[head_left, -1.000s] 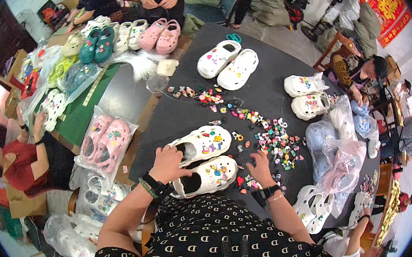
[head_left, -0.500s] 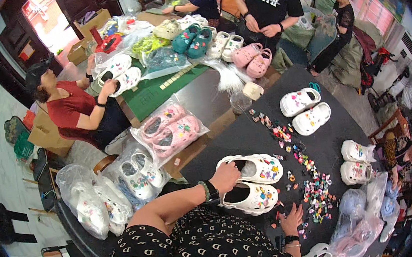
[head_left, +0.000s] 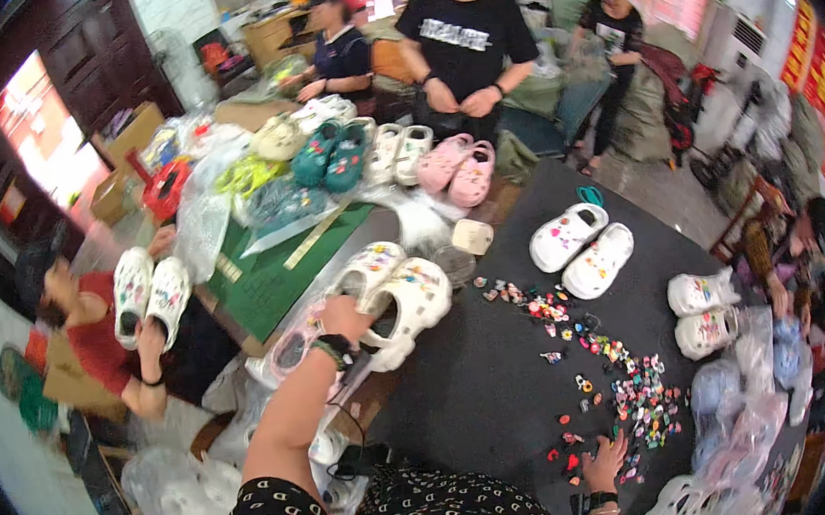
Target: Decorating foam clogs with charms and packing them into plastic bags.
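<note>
Nearest, on the right, the right hand spreads its fingers wide low over the black tabletop, holding nothing that shows. Just beyond it and to both sides lie small multicoloured shoe charms, loosely scattered.

Farther off and to the left, the left hand holds a pair of white, perforated foam clogs dotted with bright charms by the heel end; blur hides exactly how the fingers grip them. The pair's long axis runs from the heels, near left at that hand, to the toes, far right; the right hand is well apart from it.

Under and beside the left forearm lie pink foam clogs in a clear plastic bag. Farther right on the tabletop stands another white charm-dotted foam pair. Far left is a flat green mat.
</note>
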Demonstrator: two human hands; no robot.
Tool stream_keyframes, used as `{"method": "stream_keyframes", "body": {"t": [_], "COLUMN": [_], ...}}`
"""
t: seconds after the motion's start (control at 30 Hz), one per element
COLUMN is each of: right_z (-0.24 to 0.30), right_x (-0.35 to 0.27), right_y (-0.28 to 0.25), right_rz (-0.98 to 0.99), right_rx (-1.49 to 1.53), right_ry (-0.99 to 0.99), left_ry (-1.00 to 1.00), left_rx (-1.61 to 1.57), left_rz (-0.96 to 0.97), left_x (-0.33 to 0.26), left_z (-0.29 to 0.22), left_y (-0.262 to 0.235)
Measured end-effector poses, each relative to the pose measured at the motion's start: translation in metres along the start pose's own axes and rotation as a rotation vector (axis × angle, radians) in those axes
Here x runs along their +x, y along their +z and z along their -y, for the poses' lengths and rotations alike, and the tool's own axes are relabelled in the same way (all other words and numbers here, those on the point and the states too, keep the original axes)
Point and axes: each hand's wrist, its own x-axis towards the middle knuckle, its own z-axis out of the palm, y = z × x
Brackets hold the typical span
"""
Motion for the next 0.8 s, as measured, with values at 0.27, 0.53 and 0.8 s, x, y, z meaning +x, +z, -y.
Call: {"method": "stream_keyframes", "body": {"t": [0.27,0.53,0.8], "right_z": [0.025,0.016,-0.012], "right_x": [-0.031,-0.048,-0.074], "right_y": [-0.028,0.005,-0.057], "right_rz": [-0.207,-0.277,-0.152], "right_rx": [0.063,0.182,0.369], "right_ry": [-0.026,0.080,0.136], "left_ry": [-0.011,0.169,0.249], "left_rx": [0.205,0.417,-0.120], "left_rz": [-0.174,0.089,0.056], "left_x": [0.159,0.157,0.007], "left_z": [0.111,0.157,0.043], "left_y": [-0.001,0.049,0.089]}}
